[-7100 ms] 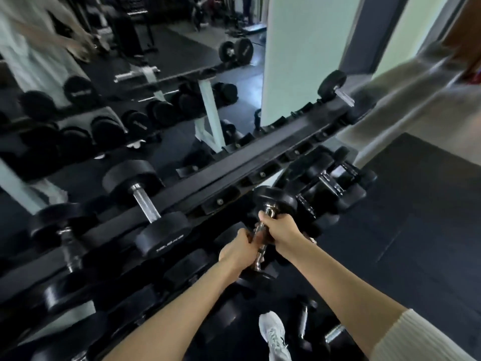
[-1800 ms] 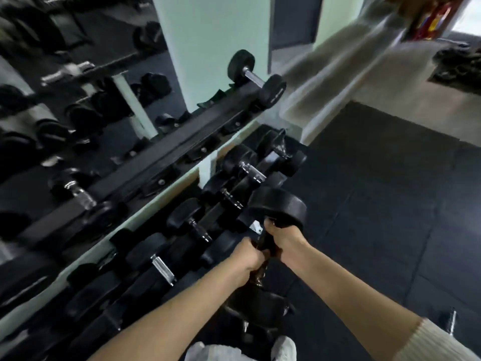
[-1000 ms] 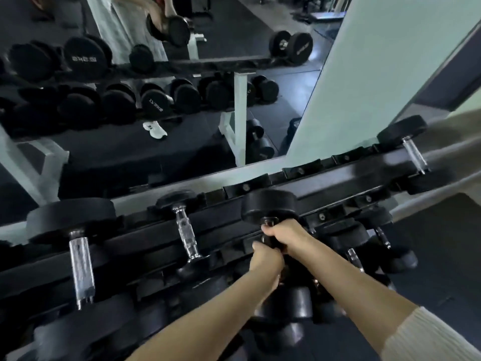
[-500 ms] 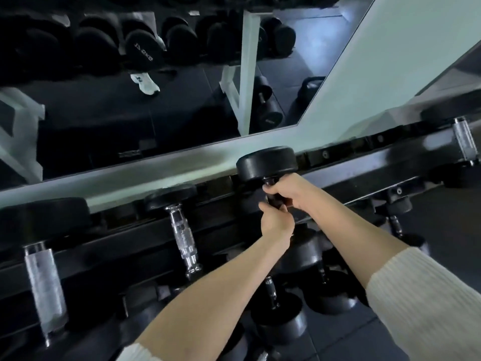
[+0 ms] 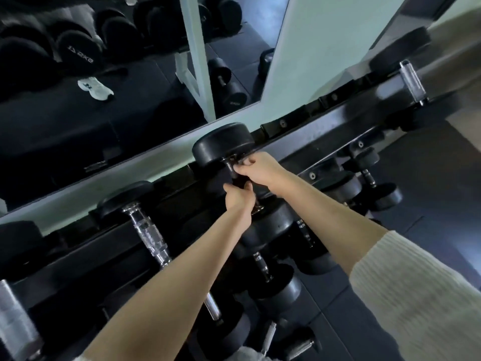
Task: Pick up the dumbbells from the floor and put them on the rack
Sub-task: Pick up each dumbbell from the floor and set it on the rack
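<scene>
Both hands — left hand (image 5: 238, 196), right hand (image 5: 260, 166) — grip the dumbbell (image 5: 223, 144) handle; mirrored plate (image 5: 76, 52) lettering unreadable.

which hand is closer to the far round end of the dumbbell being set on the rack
Right. The right hand grips the handle just below the dumbbell's far end, nearly touching it; the left hand grips lower on the handle.

Both arms outstretched, left hand (image 5: 238, 198) and right hand (image 5: 260, 168) clenched.
</scene>
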{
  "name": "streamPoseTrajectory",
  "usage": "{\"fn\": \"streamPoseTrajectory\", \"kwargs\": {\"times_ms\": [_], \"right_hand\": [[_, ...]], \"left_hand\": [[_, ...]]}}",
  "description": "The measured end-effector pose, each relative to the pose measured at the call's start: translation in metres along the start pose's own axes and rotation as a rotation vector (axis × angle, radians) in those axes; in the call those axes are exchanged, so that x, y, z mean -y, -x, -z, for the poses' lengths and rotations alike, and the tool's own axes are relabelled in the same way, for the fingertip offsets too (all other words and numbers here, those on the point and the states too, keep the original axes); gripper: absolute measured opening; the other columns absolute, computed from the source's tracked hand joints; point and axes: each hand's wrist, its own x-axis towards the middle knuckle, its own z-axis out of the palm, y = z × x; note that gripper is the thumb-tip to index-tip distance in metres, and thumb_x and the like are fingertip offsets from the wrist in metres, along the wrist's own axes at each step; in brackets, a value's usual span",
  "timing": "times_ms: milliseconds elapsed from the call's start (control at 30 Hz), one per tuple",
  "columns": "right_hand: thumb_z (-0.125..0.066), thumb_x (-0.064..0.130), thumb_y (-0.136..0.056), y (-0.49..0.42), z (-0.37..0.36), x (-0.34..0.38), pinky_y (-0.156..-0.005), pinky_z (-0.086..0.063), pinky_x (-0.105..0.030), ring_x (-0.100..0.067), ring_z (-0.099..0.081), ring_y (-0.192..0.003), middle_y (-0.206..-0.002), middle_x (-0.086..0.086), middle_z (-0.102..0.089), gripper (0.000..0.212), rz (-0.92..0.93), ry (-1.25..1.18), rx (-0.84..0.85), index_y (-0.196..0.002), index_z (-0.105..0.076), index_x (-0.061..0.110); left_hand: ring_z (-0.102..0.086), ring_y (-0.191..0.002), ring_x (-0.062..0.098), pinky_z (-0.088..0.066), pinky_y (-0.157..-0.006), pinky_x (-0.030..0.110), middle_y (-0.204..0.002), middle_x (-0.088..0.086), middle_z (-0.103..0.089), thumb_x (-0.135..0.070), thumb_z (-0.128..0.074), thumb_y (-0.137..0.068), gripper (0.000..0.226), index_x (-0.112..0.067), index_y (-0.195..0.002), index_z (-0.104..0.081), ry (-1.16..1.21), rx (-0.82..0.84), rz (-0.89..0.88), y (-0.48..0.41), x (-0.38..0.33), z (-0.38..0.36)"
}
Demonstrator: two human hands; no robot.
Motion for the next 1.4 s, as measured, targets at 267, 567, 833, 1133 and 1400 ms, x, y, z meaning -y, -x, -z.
{"fn": "streamPoseTrajectory", "kwargs": {"times_ms": [267, 567, 833, 1133, 1400], "right_hand": [[-0.062, 0.02, -0.088, 0.103, 0.047, -0.084, -0.07, -0.052, -0.031, -0.02, -0.054, -0.079, -0.085, -0.023, -0.06, 0.036, -0.088, -0.267, -0.152, -0.107, -0.064, -0.01], [-0.053, 0.016, -0.094, 0.255, 0.041, -0.28, -0.099, -0.048, -0.044, -0.035, -0.061, -0.117, -0.124, -0.024, -0.063, 0.023, -0.438, -0.574, -0.221, -0.11, -0.062, 0.002], [-0.057, 0.016, -0.093, 0.35, -0.039, -0.493, -0.09, -0.053, -0.044, -0.031, -0.066, -0.094, -0.104, -0.023, -0.068, 0.034, -0.694, -0.809, -0.353, -0.116, -0.06, -0.007], [-0.059, 0.026, -0.092, 0.352, -0.149, -0.66, -0.066, -0.055, -0.029, -0.029, -0.068, -0.078, -0.091, -0.02, -0.068, 0.043, -0.945, -1.156, -0.423, -0.115, -0.059, -0.01], [-0.059, 0.028, -0.092, 0.234, -0.23, -0.812, -0.063, -0.049, -0.035, -0.017, -0.038, -0.056, -0.068, -0.006, -0.041, 0.067, -0.925, -1.384, -0.496, -0.129, -0.036, -0.022]], "left_hand": [[-0.051, -0.121, 0.035, -0.04, -0.097, 0.032, -0.134, 0.02, -0.051, -0.013, -0.05, -0.091, 0.044, -0.001, -0.131, -0.037, -0.102, -0.149, -0.174, 0.031, 0.013, 0.007], [-0.058, -0.088, 0.022, -0.047, -0.082, 0.036, -0.104, 0.008, -0.065, -0.01, -0.049, -0.085, 0.033, -0.011, -0.118, -0.048, -0.247, -0.23, -0.667, 0.145, 0.119, -0.041], [-0.056, -0.082, 0.023, -0.04, -0.076, 0.03, -0.082, -0.001, -0.058, -0.008, -0.057, -0.084, 0.025, -0.009, -0.109, -0.052, -0.616, 0.096, -0.659, 0.191, 0.334, -0.126], [-0.066, -0.082, 0.03, -0.047, -0.073, 0.038, -0.08, 0.007, -0.072, -0.014, -0.049, -0.091, 0.006, -0.016, -0.095, -0.052, -1.039, 0.317, -0.48, 0.141, 0.528, -0.18], [-0.063, -0.092, 0.03, -0.042, -0.07, 0.032, -0.092, 0.002, -0.068, -0.031, -0.049, -0.094, 0.019, -0.014, -0.1, -0.055, -1.353, 0.429, -0.451, -0.005, 0.671, -0.251]]}}
